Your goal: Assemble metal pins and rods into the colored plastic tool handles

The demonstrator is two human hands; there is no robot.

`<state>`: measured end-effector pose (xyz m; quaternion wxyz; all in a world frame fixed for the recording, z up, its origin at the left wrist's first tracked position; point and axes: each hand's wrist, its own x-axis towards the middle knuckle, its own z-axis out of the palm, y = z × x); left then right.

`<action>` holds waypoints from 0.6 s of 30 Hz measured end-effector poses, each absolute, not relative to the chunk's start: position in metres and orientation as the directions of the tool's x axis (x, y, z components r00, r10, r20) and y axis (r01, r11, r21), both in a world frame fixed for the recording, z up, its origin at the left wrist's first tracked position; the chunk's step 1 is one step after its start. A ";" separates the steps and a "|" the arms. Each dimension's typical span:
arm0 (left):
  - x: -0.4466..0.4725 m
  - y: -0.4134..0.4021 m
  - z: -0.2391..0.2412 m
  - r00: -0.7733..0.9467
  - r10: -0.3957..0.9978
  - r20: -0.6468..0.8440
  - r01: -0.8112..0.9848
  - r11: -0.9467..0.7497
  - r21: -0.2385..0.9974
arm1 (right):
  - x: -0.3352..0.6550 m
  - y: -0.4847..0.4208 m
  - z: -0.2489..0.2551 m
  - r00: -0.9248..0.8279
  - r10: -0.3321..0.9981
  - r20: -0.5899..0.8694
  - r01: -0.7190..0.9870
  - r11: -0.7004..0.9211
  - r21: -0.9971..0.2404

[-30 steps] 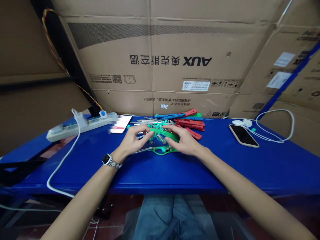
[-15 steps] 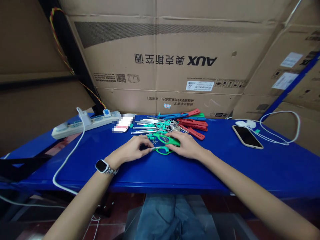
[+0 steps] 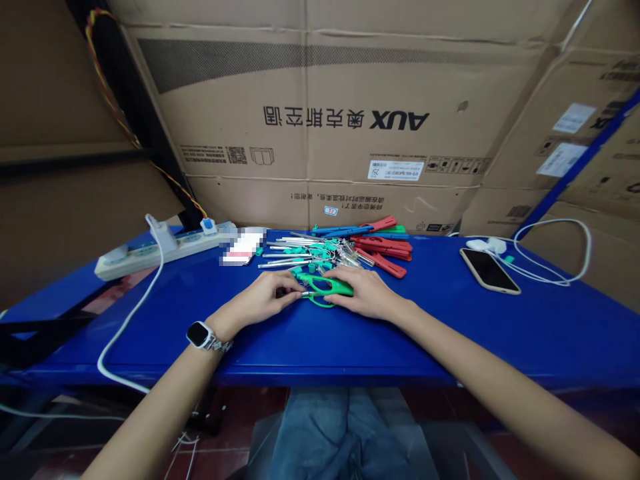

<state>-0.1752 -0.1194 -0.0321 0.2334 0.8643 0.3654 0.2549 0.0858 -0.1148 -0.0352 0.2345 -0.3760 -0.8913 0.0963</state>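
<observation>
My right hand [image 3: 369,291] is closed around the body of a green long-nosed lighter [image 3: 341,287], which looks to be in casing pieces, with a looped part below. At its left end, the thumb and fingers of my left hand [image 3: 273,293] pinch a short silver metal part [image 3: 307,294]. Fingers hide some of both. Just behind my hands lies a pile of silver metal tubes [image 3: 285,256] with small teal plastic parts [image 3: 327,249] and thin wires among them. Red lighter casings [image 3: 385,248] lie at the pile's right side, with blue casings [image 3: 340,231] behind.
A white power strip [image 3: 145,255] with plugs and cables is at the left of the blue table [image 3: 430,347]. Near it lies a pixelated white and red item [image 3: 245,245]. A phone [image 3: 490,270] and white cable [image 3: 583,267] are at right. Cardboard [image 3: 320,80] stands behind.
The green pieces have come closer together, the upper one now overlapping the lower loop. My hands have drawn slightly nearer each other. The whole view has shifted a little.
</observation>
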 end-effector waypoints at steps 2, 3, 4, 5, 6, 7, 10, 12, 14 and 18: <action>-0.174 -0.121 -0.032 0.605 0.746 0.279 0.516 -0.634 0.576 | 0.086 -0.115 -0.035 -0.608 0.717 0.341 0.627 0.697 -0.349; -0.174 -0.121 -0.032 0.604 0.744 0.285 0.515 -0.637 0.574 | 0.086 -0.115 -0.035 -0.607 0.718 0.339 0.628 0.696 -0.349; -0.173 -0.122 -0.032 0.602 0.745 0.288 0.513 -0.637 0.576 | 0.086 -0.115 -0.035 -0.607 0.720 0.338 0.630 0.694 -0.348; -0.173 -0.122 -0.032 0.598 0.748 0.288 0.512 -0.633 0.581 | 0.086 -0.115 -0.035 -0.607 0.720 0.336 0.631 0.694 -0.347; -0.172 -0.122 -0.032 0.592 0.754 0.285 0.513 -0.625 0.588 | 0.086 -0.115 -0.035 -0.606 0.721 0.337 0.631 0.693 -0.347; -0.172 -0.121 -0.032 0.587 0.760 0.278 0.515 -0.616 0.596 | 0.086 -0.115 -0.035 -0.606 0.721 0.337 0.631 0.693 -0.349; -0.172 -0.119 -0.032 0.575 0.778 0.254 0.522 -0.588 0.618 | 0.086 -0.115 -0.035 -0.608 0.717 0.342 0.623 0.697 -0.354; -0.171 -0.119 -0.032 0.574 0.783 0.241 0.519 -0.575 0.632 | 0.086 -0.115 -0.035 -0.612 0.713 0.343 0.619 0.701 -0.354; -0.170 -0.119 -0.033 0.572 0.786 0.237 0.521 -0.570 0.635 | 0.085 -0.115 -0.035 -0.613 0.712 0.343 0.617 0.702 -0.355; -0.168 -0.123 -0.034 0.547 0.799 0.252 0.559 -0.572 0.600 | 0.084 -0.116 -0.035 -0.606 0.720 0.338 0.624 0.694 -0.359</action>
